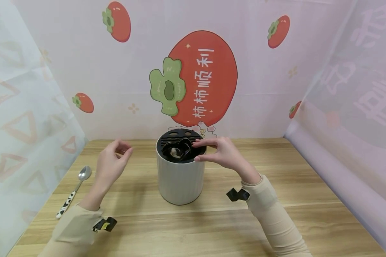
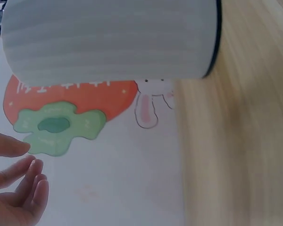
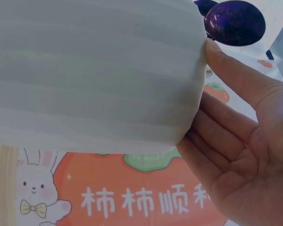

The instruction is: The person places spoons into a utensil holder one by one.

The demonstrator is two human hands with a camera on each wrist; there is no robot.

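Observation:
A white ribbed utensil holder (image 1: 180, 184) stands upright on the table, with a black slotted top (image 1: 181, 135). Several dark, shiny spoon heads (image 1: 184, 144) stick up from its front opening, one spoon head (image 3: 235, 22) showing large in the right wrist view. My right hand (image 1: 223, 151) is at the holder's right rim, thumb and fingers apart; in the right wrist view the thumb tip is right at the rim and the other fingers are partly behind the holder. To the left, my left hand (image 1: 110, 164) is raised above the table, fingers loosely bent and holding nothing.
A metal spoon (image 1: 73, 192) with a black-and-white spotted handle lies on the wooden table (image 1: 193, 232) at the left, beside my left forearm. Behind the table hangs a pale cloth backdrop (image 1: 257, 71) with persimmon pictures, and similar cloth lines both sides.

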